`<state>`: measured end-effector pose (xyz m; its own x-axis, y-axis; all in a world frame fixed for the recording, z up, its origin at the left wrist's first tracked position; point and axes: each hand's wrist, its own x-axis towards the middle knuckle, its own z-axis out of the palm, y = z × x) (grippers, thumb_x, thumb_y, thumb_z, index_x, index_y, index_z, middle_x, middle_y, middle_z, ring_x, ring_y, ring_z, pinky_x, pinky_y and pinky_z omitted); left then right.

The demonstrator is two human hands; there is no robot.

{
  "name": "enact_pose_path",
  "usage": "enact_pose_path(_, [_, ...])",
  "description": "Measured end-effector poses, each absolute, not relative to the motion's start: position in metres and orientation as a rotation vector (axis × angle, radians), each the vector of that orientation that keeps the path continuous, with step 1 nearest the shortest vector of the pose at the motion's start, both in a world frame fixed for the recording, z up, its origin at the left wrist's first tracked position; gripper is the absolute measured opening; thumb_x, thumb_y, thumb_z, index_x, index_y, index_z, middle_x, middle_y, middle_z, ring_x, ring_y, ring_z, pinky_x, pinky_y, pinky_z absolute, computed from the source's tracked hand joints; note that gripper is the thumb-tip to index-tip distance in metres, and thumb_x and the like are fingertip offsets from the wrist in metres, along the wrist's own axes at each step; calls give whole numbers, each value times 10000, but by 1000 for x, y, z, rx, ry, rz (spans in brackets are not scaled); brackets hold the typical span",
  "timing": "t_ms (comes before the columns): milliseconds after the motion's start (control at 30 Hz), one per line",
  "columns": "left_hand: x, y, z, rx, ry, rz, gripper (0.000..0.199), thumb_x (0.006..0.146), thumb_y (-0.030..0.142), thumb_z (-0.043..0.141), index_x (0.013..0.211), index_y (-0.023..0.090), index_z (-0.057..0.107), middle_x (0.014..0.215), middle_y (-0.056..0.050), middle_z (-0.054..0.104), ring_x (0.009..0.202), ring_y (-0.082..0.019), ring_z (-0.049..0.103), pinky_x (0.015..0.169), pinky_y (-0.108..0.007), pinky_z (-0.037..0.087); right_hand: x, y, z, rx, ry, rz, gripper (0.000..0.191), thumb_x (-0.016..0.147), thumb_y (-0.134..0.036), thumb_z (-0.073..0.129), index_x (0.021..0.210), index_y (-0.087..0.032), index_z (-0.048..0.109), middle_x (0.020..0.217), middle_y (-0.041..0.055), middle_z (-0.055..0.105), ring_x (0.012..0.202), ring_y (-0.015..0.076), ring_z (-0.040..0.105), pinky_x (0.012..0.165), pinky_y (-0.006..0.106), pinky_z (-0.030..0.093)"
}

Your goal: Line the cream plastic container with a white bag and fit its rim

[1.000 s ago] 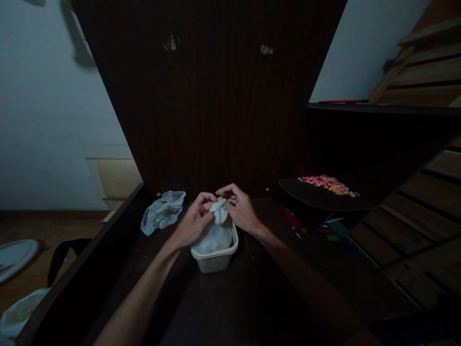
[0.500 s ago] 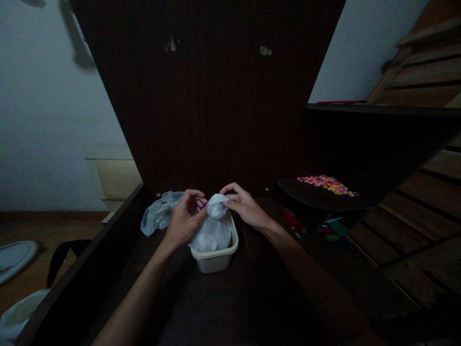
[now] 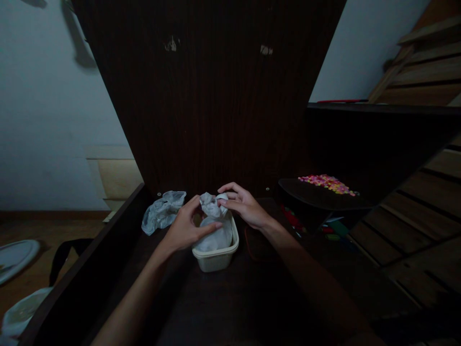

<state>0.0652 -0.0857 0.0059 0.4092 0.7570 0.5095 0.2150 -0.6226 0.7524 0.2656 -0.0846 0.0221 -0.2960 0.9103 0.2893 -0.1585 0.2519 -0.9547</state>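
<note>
A pale, white-filled plastic bag [image 3: 215, 237] sits in a small cream basket [image 3: 216, 262] on the dark wooden surface. Its crumpled top [image 3: 209, 204] stands up between my hands. My left hand [image 3: 184, 226] is curled round the bag's left side, its thumb across the front and its fingertips hidden behind the gathered top. At the upper right, my right hand [image 3: 245, 206] pinches a white fold of the bag between thumb and fingers. Just left of my left hand lies another crumpled clear plastic bag [image 3: 162, 211].
A dark shelf at right bears a pile of small pink and yellow pieces [image 3: 327, 184]. Below it are red and green items [image 3: 336, 228]. A raised board [image 3: 86, 274] edges the left side, and a tall dark panel [image 3: 216, 105] stands behind.
The bag's rounded, twisted top has become loose and crumpled. My left hand has moved lower round the bag, its thumb now across the front. A purple bit near its fingers is no longer visible.
</note>
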Motion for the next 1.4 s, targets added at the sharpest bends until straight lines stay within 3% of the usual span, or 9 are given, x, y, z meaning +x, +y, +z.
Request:
enact_pose_path(167, [68,-84,10,2072,845,1293,115,828,275,708,909,194,714,901,-41,668,829,-188,613,755,-296,498,265,-82,17,-811,-1533,1098,190,762,-148,668,936,-209,623,897,-6,669,801,140,659,719,278,530])
enact_pose_path(367, [69,-81,6,1741,814,1444,161,801,319,726,869,175,700,866,-41,705,801,-187,647,745,-301,535,270,-84,6,-1087,-1877,587,180,739,-23,590,788,-180,662,789,-16,564,642,101,506,588,245,396])
enact_pose_path(500, [71,-79,6,1682,843,1433,186,788,341,734,853,178,675,853,-37,712,789,-182,657,721,-298,548,271,-90,14,-1079,-1938,424,258,749,-47,651,957,-193,696,896,1,546,647,91,473,595,248,390])
enact_pose_path(600, [73,-78,9,1654,827,1431,241,776,340,743,928,186,636,897,-36,717,831,-183,679,745,-300,552,268,-95,24,-965,-1912,477,310,793,-134,686,1094,-211,675,934,5,536,647,92,460,584,243,398])
enact_pose_path(733, [77,-79,13,1585,763,1441,434,760,331,760,1119,197,556,950,-37,717,852,-185,698,759,-307,553,263,-96,31,-918,-1991,521,326,798,-296,767,1091,-199,662,832,-22,537,621,98,466,569,242,395])
enact_pose_path(900, [82,-83,15,1544,673,1451,496,750,283,789,1150,218,502,989,-30,673,820,-147,672,738,-274,552,261,-89,29,-982,-1965,519,73,844,-230,682,884,-170,670,761,-8,630,671,132,546,618,255,413])
enact_pose_path(1067, [84,-81,8,1614,630,1396,593,694,226,841,1166,232,482,1102,-43,647,953,-164,650,799,-277,530,264,-86,26,-908,-1839,689,172,839,-313,699,922,-164,708,880,38,714,791,187,637,721,315,501])
enact_pose_path(1200, [84,-81,2,1783,718,1281,589,767,290,812,1244,227,473,992,-25,682,849,-161,640,768,-291,509,265,-85,27,-842,-1750,705,184,807,-315,741,924,-175,713,939,46,704,849,192,652,767,338,531])
enact_pose_path(1400, [82,-84,1,2025,824,1230,468,834,301,753,1235,223,523,924,-12,667,891,-179,650,795,-296,495,265,-85,30,-858,-1623,849,145,829,-305,719,875,-186,650,704,4,653,584,146,589,515,280,480])
